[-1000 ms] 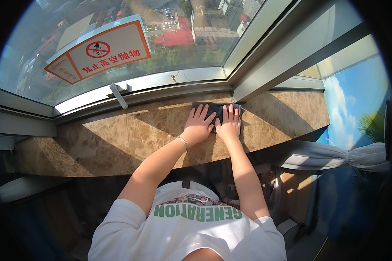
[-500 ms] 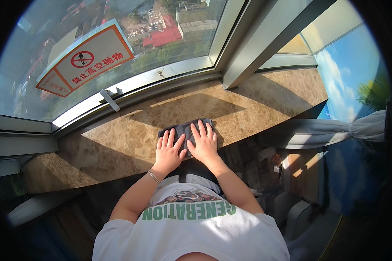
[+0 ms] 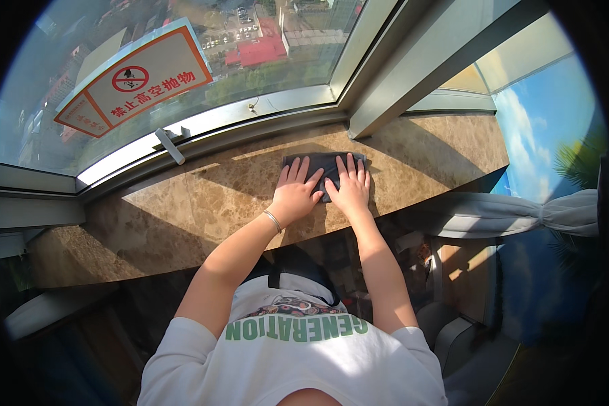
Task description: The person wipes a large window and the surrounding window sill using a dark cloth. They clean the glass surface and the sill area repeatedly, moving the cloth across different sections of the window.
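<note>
Flatly spread hands on a dark grey rectangular fabric cloth (image 3: 324,164)

Both palms face down, side by side, on the cloth, which lies on the far half of a brown marbled stone windowsill (image 3: 240,181), near the foot of a broad silver metal window post (image 3: 426,64). The left hand (image 3: 295,197) is open, its fingers extended over the cloth's left part; a thin silver bracelet (image 3: 273,221) circles that wrist. The right hand (image 3: 350,192) is also open, covering the right part, its thumb just beside the left one. Neither closes around the fabric. Farther left, a pale metal window handle (image 3: 170,147) juts over the sill, below a white rectangular sticker with an orange border (image 3: 135,80). At right hangs a gathered white curtain (image 3: 497,215).
</note>
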A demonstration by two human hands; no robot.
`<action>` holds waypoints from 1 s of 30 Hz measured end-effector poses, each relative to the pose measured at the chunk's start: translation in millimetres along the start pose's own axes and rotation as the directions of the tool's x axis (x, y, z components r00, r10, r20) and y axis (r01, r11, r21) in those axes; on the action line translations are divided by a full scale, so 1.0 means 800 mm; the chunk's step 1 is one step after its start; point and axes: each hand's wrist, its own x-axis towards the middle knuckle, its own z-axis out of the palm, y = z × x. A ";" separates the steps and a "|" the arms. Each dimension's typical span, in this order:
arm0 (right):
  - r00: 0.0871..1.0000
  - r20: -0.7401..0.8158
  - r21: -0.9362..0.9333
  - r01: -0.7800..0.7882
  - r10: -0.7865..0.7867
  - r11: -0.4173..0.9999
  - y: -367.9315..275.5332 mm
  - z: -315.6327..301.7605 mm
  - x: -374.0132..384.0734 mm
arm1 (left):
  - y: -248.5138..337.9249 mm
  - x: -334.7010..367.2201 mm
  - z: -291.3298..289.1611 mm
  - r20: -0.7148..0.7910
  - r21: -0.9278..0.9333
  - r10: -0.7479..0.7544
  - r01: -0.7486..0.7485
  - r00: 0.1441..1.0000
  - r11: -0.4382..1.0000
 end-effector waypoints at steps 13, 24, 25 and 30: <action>0.960 0.049 0.003 0.275 -0.275 0.961 -0.119 0.020 -0.104 | -0.038 -0.175 -0.047 0.064 -0.066 -0.055 0.059 0.996 0.996; 0.835 0.117 0.110 0.527 -0.538 0.842 -0.370 0.094 -0.023 | -0.217 -0.291 -0.097 -0.123 0.070 -0.520 0.530 0.845 0.845; 0.824 0.115 0.121 0.543 -0.555 0.831 -0.388 0.099 -0.014 | -0.233 -0.296 -0.103 -0.138 0.070 -0.543 0.555 0.828 0.829; 0.782 0.165 0.144 0.584 -0.601 0.799 -0.450 0.118 -0.011 | -0.281 -0.322 -0.115 -0.201 0.064 -0.619 0.641 0.759 0.765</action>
